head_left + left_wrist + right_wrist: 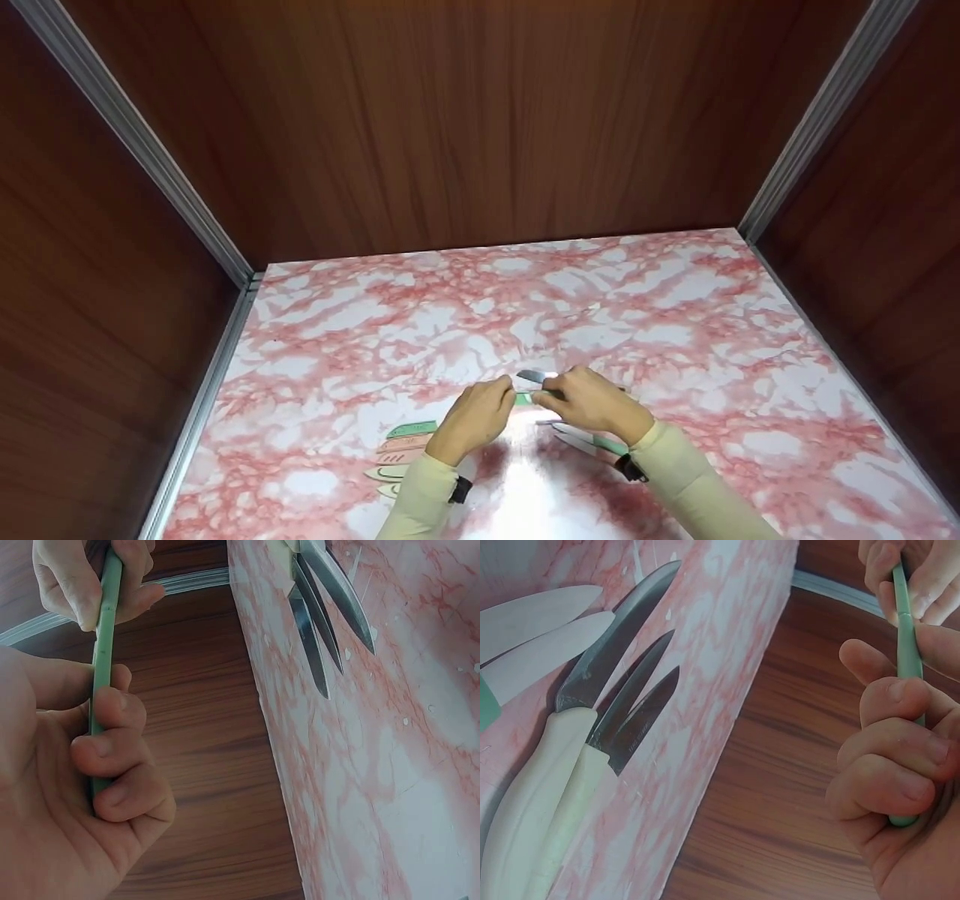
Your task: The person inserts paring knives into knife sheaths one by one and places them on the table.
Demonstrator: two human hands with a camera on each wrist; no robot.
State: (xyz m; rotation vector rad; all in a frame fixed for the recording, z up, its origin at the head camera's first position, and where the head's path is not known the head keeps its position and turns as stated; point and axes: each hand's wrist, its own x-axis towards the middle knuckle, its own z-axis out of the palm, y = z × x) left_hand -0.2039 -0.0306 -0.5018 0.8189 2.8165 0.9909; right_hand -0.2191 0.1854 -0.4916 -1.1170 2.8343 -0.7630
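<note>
My left hand [474, 417] grips a narrow green sheath [100, 727], fingers curled round it in the left wrist view. My right hand [594, 401] holds the green handle [908, 652] of a knife in line with it. The two green parts meet at a seam between the hands in the right wrist view, and the blade itself is hidden. Below my right hand lie knives with cream handles [544, 787] and bare dark blades [622, 637]. Beside them are pale blades [547, 652], one with a green handle [487, 703].
Left of my left forearm lie several flat blade covers, among them a green one [412, 429], a salmon one [405, 444] and pale ones [390, 472]. They rest on a red-and-white marbled tabletop [675, 330]. Brown wood panels [480, 127] enclose the table.
</note>
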